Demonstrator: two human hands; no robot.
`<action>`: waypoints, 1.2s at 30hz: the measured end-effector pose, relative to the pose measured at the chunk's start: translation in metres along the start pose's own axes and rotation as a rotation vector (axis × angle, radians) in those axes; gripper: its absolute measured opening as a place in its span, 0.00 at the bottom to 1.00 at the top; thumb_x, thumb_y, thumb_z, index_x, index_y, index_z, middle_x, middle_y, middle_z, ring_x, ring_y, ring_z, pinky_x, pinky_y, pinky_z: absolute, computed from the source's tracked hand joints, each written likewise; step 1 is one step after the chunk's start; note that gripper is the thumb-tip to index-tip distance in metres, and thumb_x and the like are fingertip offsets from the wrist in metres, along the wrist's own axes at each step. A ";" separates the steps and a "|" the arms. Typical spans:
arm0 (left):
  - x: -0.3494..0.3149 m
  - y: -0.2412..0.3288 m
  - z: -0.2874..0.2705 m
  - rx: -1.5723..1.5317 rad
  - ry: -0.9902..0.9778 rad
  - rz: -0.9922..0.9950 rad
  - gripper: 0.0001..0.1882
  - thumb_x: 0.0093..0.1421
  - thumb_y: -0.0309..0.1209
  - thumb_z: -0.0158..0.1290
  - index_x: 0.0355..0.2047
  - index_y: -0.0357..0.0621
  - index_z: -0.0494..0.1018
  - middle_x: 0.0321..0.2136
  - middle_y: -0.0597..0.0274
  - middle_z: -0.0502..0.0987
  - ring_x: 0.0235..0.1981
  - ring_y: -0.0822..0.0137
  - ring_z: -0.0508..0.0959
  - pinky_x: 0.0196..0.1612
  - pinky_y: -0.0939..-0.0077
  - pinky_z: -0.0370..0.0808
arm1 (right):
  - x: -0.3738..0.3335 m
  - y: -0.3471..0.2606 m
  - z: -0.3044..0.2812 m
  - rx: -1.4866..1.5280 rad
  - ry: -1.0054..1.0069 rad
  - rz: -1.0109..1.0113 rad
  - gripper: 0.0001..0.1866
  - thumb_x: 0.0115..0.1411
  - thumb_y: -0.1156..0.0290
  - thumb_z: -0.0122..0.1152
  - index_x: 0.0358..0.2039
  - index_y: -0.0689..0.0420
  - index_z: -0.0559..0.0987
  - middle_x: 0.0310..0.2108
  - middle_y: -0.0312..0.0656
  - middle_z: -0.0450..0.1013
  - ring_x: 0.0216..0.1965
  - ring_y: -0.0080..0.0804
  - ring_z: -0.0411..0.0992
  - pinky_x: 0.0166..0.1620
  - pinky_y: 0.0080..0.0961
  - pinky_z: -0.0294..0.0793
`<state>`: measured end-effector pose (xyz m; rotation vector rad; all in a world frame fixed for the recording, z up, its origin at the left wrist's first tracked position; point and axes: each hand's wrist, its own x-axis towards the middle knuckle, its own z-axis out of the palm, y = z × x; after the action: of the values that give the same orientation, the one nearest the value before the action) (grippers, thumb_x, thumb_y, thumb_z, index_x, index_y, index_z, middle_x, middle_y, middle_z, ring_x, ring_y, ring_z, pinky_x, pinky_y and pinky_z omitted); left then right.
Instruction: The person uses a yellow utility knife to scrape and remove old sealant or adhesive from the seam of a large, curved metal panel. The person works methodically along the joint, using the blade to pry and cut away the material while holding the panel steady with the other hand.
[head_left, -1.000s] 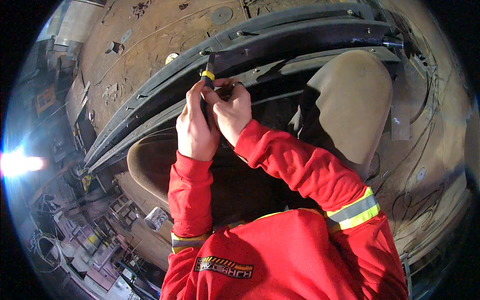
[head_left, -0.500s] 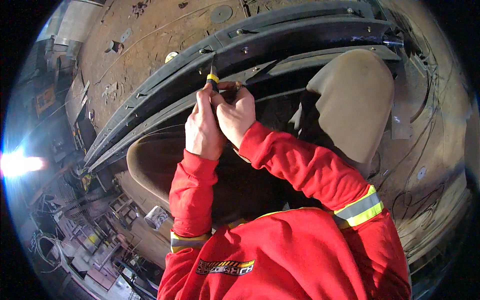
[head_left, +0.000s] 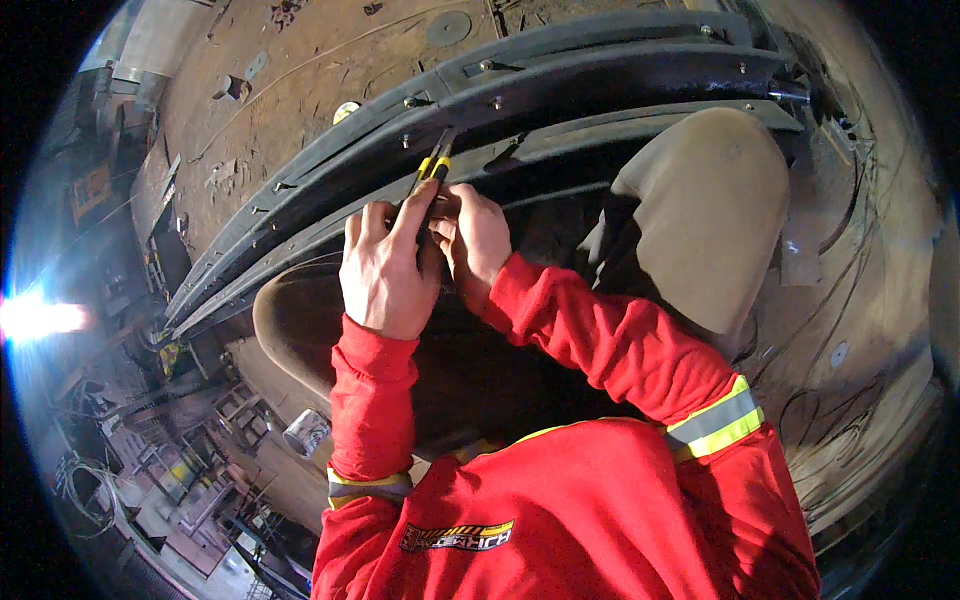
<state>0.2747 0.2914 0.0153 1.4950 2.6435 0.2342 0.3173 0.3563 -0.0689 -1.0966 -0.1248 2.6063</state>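
Note:
My left hand is closed around a pair of slim-nosed pliers with yellow and black handles. Their grey jaws point away from me, over the dark curved metal bars. The two handles now show side by side, slightly apart. Close against it, my right hand has its fingers curled in near the pliers' handles; whatever its fingertips pinch is hidden. Just beyond the jaws runs a long curved dark bar with several small bolts along it. A second curved bar lies nearer to me.
My bent knees rise on both sides of my hands. Beyond the bars is a rusty brown metal surface with scraps and a round disc. Cables lie at the right. A bright light glares at the far left, above cluttered equipment.
Both hands have drawn a little toward me, the left one turning and spreading its knuckles. The pliers came back from the bar, and their two handles now show apart.

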 end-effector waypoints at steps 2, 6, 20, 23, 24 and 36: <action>0.001 -0.001 -0.002 0.066 -0.025 0.022 0.29 0.45 0.22 0.57 0.51 0.52 0.74 0.34 0.52 0.72 0.39 0.51 0.72 0.45 0.61 0.73 | 0.000 -0.006 0.003 0.048 0.064 0.149 0.13 0.64 0.61 0.48 0.33 0.56 0.76 0.25 0.33 0.70 0.26 0.25 0.67 0.30 0.29 0.66; 0.012 -0.005 -0.007 0.152 -0.028 0.140 0.30 0.42 0.21 0.62 0.49 0.52 0.75 0.38 0.54 0.72 0.38 0.52 0.71 0.43 0.62 0.73 | 0.012 0.002 -0.002 -0.017 -0.031 0.051 0.15 0.64 0.57 0.51 0.33 0.56 0.76 0.25 0.36 0.70 0.25 0.27 0.66 0.29 0.30 0.64; 0.013 0.000 0.014 -0.422 0.197 -0.251 0.18 0.52 0.26 0.62 0.44 0.42 0.72 0.29 0.53 0.79 0.28 0.64 0.81 0.33 0.73 0.76 | -0.002 -0.028 0.013 -0.004 0.044 0.213 0.14 0.68 0.63 0.44 0.41 0.60 0.74 0.37 0.45 0.74 0.36 0.36 0.76 0.41 0.36 0.75; 0.019 0.002 0.015 -0.477 0.209 -0.270 0.15 0.54 0.26 0.61 0.42 0.40 0.73 0.32 0.53 0.79 0.31 0.66 0.80 0.37 0.73 0.76 | 0.001 -0.029 0.020 0.054 0.077 0.213 0.15 0.68 0.62 0.46 0.40 0.61 0.74 0.36 0.46 0.74 0.35 0.37 0.75 0.42 0.36 0.75; 0.021 0.002 0.015 -0.491 0.209 -0.271 0.14 0.54 0.26 0.60 0.41 0.40 0.73 0.32 0.53 0.79 0.33 0.67 0.80 0.38 0.73 0.76 | 0.002 -0.029 0.018 0.050 0.076 0.204 0.15 0.67 0.62 0.46 0.40 0.61 0.74 0.36 0.47 0.74 0.35 0.38 0.75 0.41 0.36 0.75; 0.027 0.003 0.022 -0.536 0.285 -0.228 0.11 0.53 0.27 0.58 0.37 0.40 0.72 0.22 0.50 0.77 0.22 0.56 0.80 0.27 0.71 0.75 | 0.001 -0.034 0.022 0.053 0.143 0.213 0.16 0.64 0.61 0.50 0.37 0.61 0.78 0.35 0.46 0.76 0.32 0.38 0.76 0.38 0.37 0.77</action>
<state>0.2668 0.3180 -0.0063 1.0414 2.6093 1.1017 0.3093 0.3896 -0.0476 -1.3380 0.0978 2.6847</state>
